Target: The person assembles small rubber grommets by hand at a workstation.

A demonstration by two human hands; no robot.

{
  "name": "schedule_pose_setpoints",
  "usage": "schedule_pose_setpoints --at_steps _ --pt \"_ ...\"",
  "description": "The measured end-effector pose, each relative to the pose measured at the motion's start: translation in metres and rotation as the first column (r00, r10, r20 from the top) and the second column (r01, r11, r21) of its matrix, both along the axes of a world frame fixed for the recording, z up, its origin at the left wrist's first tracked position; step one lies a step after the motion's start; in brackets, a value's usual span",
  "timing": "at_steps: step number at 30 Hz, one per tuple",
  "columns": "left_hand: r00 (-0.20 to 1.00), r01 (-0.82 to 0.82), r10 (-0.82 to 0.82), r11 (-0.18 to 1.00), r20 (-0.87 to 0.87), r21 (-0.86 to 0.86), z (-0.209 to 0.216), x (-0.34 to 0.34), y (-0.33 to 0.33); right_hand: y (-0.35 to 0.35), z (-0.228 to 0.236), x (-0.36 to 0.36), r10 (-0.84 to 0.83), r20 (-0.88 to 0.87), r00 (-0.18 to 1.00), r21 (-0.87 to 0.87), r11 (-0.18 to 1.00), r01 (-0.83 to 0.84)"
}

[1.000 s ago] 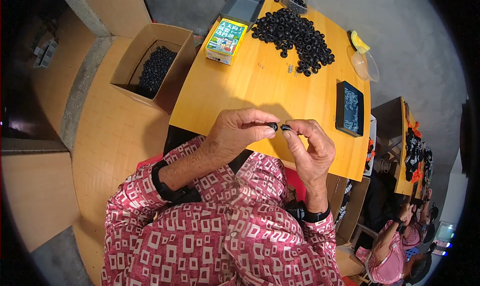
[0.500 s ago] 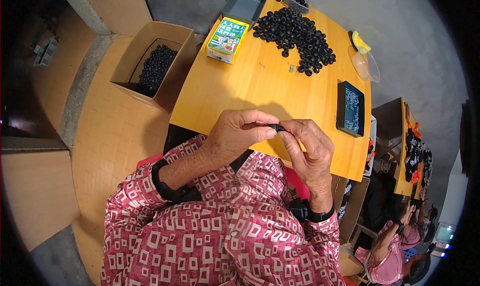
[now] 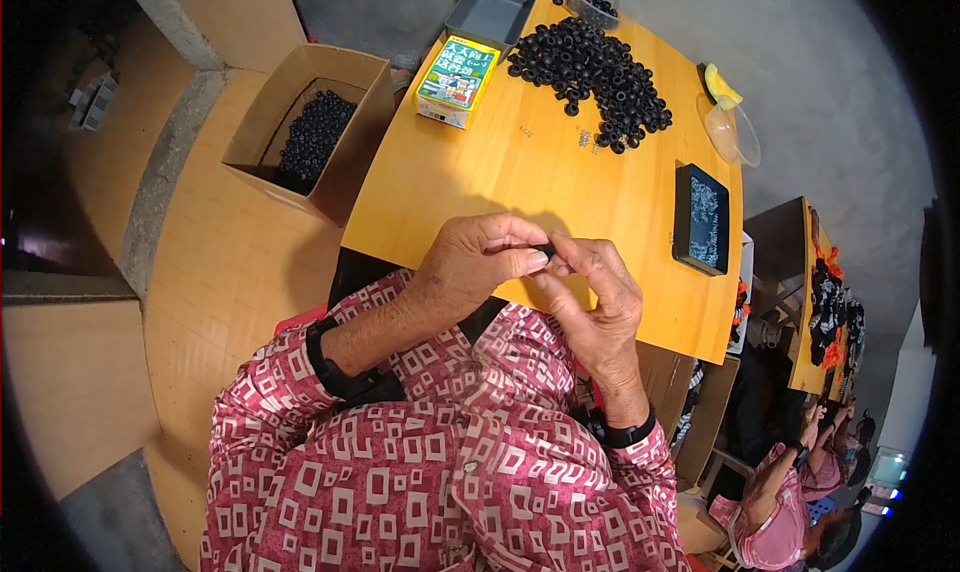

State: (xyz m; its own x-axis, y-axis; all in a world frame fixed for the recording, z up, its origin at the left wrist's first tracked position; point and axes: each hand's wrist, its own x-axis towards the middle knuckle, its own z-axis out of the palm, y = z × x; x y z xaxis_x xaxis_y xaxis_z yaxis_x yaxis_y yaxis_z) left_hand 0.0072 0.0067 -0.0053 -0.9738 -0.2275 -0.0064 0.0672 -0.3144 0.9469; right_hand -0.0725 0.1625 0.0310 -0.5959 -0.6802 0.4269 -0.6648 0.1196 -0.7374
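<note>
A small black rounded plastic piece is pinched between the thumb and fingers of my left hand, above the near edge of the table. My right hand is close beside it. Its index fingertip reaches the piece, while the thumb stands apart below. My fingers cover most of the piece, so its exact shape is hidden. Farther back on the table lies a heap of similar black ring-like pieces. A few tiny metal springs lie in front of the heap.
On the wooden table stand a yellow-green box, a grey tray, a clear tub and a black tray of small metal parts. A cardboard box of black pieces stands left. Another person sits at right.
My right thumb has come away from the black piece and dropped lower, and the right hand has shifted slightly left. My left hand keeps its pinch, moved slightly up and left.
</note>
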Motion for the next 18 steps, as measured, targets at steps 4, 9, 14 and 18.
schedule_pose_setpoints --at_steps 4,9,14,18 --pt "0.999 0.023 -0.023 1.000 0.031 0.001 -0.001 0.000 -0.001 0.000 -0.009 0.001 -0.009 -0.032 0.999 0.017 1.000 0.010" --pt "0.994 0.075 -0.077 0.997 0.081 0.033 0.000 -0.001 -0.006 0.000 -0.015 0.000 -0.009 -0.016 1.000 0.025 1.000 0.010" --pt "0.993 0.102 -0.101 0.995 0.068 -0.006 0.003 -0.002 -0.006 0.001 -0.013 -0.002 0.010 -0.053 0.999 0.065 0.998 -0.007" --pt "0.990 0.073 -0.067 0.996 0.121 -0.049 0.002 -0.003 -0.006 -0.003 -0.003 -0.005 -0.011 -0.067 0.998 0.048 0.999 0.014"
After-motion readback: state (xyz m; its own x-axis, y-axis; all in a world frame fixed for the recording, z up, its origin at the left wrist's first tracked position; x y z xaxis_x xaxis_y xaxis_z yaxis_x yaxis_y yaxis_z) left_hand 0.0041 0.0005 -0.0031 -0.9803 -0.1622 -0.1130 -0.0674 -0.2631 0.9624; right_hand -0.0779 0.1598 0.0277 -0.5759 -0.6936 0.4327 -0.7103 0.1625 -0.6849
